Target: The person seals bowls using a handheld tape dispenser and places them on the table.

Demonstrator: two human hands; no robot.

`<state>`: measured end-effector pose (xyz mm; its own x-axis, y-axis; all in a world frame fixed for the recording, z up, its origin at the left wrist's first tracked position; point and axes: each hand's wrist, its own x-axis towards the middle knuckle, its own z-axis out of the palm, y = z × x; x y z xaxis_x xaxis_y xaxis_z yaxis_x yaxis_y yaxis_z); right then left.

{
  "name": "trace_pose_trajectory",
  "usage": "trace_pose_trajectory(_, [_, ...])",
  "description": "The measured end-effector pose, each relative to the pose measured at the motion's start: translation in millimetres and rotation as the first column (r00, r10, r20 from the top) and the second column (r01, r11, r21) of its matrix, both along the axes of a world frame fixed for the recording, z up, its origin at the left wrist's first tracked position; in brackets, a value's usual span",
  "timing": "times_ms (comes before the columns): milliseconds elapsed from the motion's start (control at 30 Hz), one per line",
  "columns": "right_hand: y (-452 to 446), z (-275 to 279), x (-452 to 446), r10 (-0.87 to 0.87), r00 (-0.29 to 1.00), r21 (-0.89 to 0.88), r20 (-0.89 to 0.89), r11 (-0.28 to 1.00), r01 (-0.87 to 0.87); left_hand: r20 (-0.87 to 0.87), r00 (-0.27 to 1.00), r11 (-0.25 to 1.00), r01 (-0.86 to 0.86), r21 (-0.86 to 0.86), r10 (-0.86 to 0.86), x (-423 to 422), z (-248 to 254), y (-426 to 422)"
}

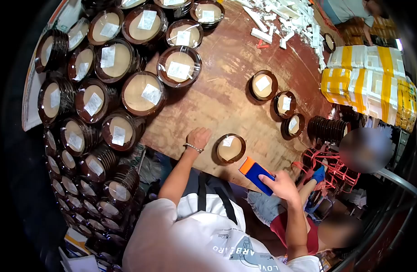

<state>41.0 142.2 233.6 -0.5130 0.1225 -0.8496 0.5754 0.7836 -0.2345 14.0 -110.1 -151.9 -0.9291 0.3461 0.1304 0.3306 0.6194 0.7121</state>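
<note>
A blue tool with an orange end [257,174] is gripped in my right hand [281,185], close to the table's front edge. Its orange end points up and left, just right of a round dark-rimmed dish [230,149] that bears a white label. My left hand [199,137], with a bracelet at the wrist, rests on the wooden table [208,111] left of that dish, not touching it. Its fingers lie flat, holding nothing. Farther back on the right stand three more labelled dishes [263,85] [284,104] [293,125].
Many wrapped stacks of dishes [142,93] fill the left side. White foam scraps [285,18] lie at the back. Taped white boxes [353,84] are piled at right. Another person with a blue glove [318,174] is near pink straps [338,167]; others are farther off.
</note>
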Motion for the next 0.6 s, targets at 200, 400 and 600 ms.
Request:
trace_pose_trajectory(200, [-26, 10, -23, 0.071, 0.997, 0.039, 0.020, 0.997, -0.072, -0.141, 0.989, 0.991, 0.033, -0.132, -0.051, 17, 14, 32])
trace_pose_trajectory(400, [-20, 11, -23, -0.015, 0.999, 0.039, 0.052, 0.999, 0.013, -0.135, 0.989, 0.996, 0.054, -0.074, -0.064, 13, 25, 30])
trace_pose_trajectory(600, [5, -9, 16, -0.101, 0.994, -0.044, 0.044, 0.994, 0.103, 0.007, 0.998, 0.992, -0.066, -0.108, 0.067, 32, 34, 35])
